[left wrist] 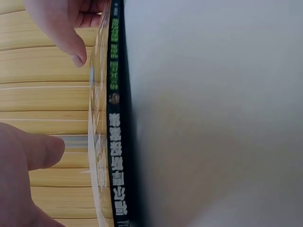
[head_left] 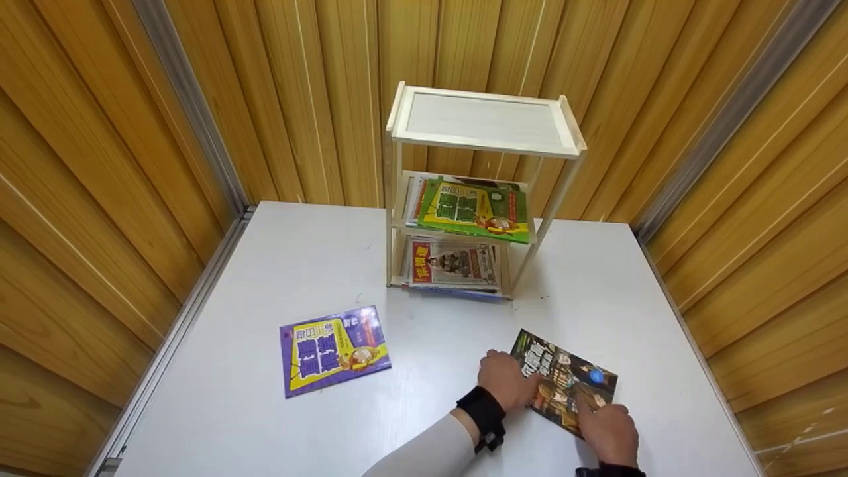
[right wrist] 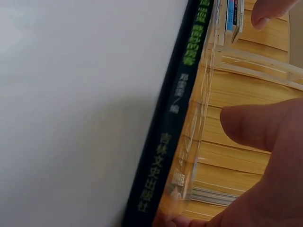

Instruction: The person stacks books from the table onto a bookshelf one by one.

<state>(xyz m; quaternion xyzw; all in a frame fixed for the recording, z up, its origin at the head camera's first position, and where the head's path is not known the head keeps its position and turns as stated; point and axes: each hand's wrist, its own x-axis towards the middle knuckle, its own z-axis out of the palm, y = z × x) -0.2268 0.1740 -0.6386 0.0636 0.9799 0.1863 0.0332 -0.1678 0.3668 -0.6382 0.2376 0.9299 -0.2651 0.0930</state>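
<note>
A dark illustrated book (head_left: 563,377) lies at an angle on the white table, a hand at each end. My left hand (head_left: 507,379) is by its left end, thumb reaching over the cover. My right hand (head_left: 609,427) is at the lower right end, thumb pointing inward. The wrist views show the black spine (left wrist: 116,137) low against the table; both thumbs, the left thumb (left wrist: 45,150) and the right thumb (right wrist: 246,124), stand off the cover. Right-hand fingertips (right wrist: 177,221) touch the book's end. The left hand's other fingers are largely hidden.
A purple and yellow book (head_left: 336,351) lies on the table to the left. Behind stands a pale wooden shelf rack (head_left: 487,119), with green books (head_left: 477,209) on its middle tier and a stack of magazines (head_left: 454,263) on the bottom one. Wood-patterned walls (head_left: 318,99) surround the table.
</note>
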